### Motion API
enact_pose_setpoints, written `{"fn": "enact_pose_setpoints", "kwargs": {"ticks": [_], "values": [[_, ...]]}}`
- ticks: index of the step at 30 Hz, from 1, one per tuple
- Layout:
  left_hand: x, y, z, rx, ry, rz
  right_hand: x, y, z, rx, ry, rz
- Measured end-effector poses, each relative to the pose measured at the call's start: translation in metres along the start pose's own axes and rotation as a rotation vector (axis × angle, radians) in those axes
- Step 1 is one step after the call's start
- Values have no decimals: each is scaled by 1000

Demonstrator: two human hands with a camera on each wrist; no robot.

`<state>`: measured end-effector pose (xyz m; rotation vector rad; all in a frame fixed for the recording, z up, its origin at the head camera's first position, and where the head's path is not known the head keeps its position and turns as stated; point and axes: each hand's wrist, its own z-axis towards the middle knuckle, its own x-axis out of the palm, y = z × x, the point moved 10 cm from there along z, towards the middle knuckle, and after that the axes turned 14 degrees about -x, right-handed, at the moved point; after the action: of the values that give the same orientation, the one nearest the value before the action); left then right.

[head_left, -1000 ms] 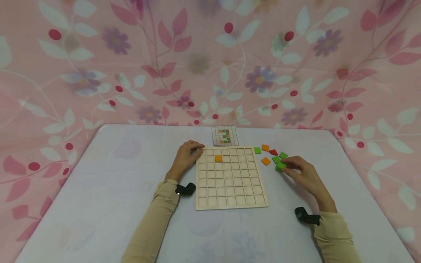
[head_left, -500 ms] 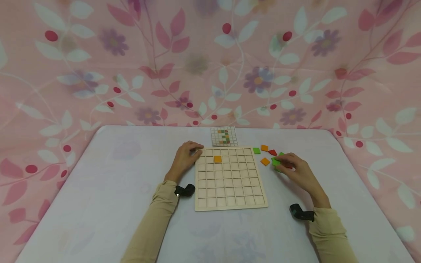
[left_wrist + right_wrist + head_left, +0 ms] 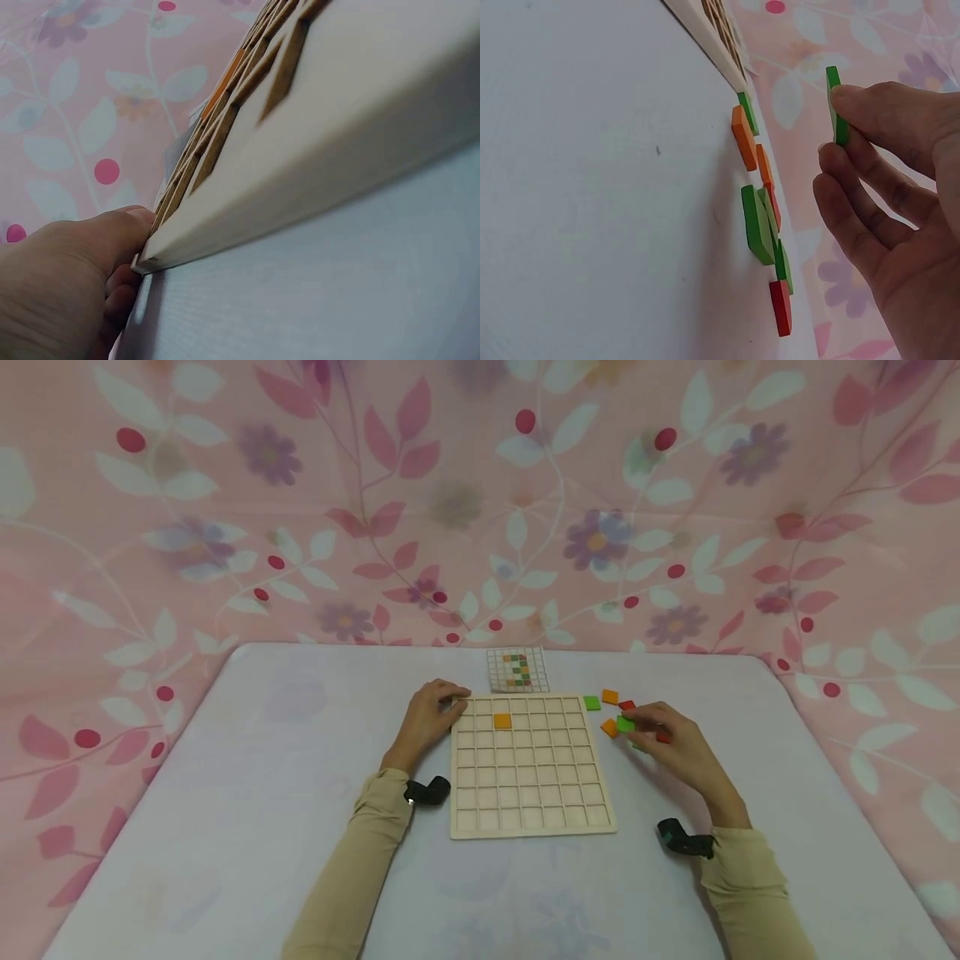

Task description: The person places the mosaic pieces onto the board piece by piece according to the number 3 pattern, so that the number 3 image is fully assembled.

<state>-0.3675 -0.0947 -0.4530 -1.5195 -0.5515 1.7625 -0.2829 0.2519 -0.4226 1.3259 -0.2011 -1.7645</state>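
Observation:
A pale wooden grid board (image 3: 532, 777) lies flat on the table, with an orange square tile (image 3: 502, 721) in one upper cell. My left hand (image 3: 429, 717) holds the board's far left corner, its thumb along the edge in the left wrist view and the fingers curled beside it. Off the board's right side, my right hand (image 3: 682, 747) pinches a green square tile (image 3: 835, 112) between thumb and fingers. That tile is raised clear of the table. Loose tiles lie under and around this hand, among them a green tile (image 3: 757, 225) and a red tile (image 3: 781, 307); the hand partly hides them in the head view.
A small printed pattern card (image 3: 517, 670) with coloured squares lies behind the board. By the board's far right corner are a green tile (image 3: 592, 702) and two orange tiles (image 3: 611, 697). Pink floral cloth (image 3: 480, 510) hangs behind the white table (image 3: 225, 777).
My right hand has shifted slightly left over the loose tiles and now pinches a raised green tile. My left hand stays at the board's corner.

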Motion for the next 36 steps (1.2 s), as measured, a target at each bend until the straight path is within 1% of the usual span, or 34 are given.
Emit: {"fn": "enact_pose_setpoints", "kwargs": {"ticks": [4,7,12,16,19,23,25,27,33,36], "values": [[-1,2,1,-10,-1,0,1,2,5,-17,-7,-15],[-1,3,1,-20,10,-6,2,3,8,-19,-9,6],[-2,2,0,-11,7,-4,7,7,13,-17,10,44],[-2,0,0,6,-4,3,10,12,19,-8,22,39],[-3,-2,1,15,-8,1,9,24,25,-13,15,49],[-2,-1,1,4,-3,-5,6,45,34,-52,10,85],[-1,0,1,-4,0,-5,7,52,37,-69,12,101],[0,1,1,-6,2,-5,10,51,39,-70,14,119],[0,1,0,-10,3,-12,21,30,41,-60,16,114],[0,1,0,-9,8,-8,22,38,43,-63,25,133]]}}
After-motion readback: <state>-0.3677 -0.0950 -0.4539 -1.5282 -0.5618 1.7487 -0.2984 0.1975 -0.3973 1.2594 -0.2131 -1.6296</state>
